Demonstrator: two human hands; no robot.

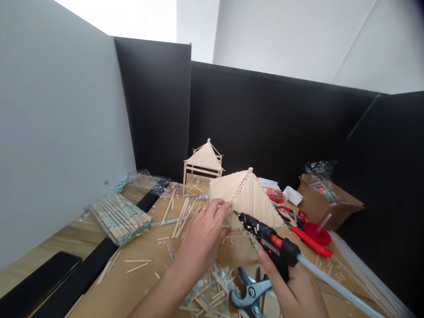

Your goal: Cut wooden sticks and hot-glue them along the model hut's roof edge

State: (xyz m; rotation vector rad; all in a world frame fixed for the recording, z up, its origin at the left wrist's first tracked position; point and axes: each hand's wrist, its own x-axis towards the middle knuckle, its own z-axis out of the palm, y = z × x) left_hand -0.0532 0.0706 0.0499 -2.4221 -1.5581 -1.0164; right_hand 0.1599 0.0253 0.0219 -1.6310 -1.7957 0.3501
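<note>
My right hand (294, 287) grips a black glue gun (270, 240) with a white glue stick coming out of its back and a small red light on its side. The gun's nozzle points at the lower part of a large pyramid roof (255, 198) made of thin wooden sticks. My left hand (208, 221), a ring on one finger, holds the roof's near lower edge with thumb and fingers, just left of the nozzle. Behind stands a smaller stick pavilion (204, 158) on posts.
Wrapped sticks (121, 216) and a phone (41, 282) lie left. Pliers (250, 291) sit among offcuts in front. Red-handled tools (311, 240), a cardboard box (341, 207) and long glue sticks (371, 274) are right. Dark panels (265, 119) stand behind.
</note>
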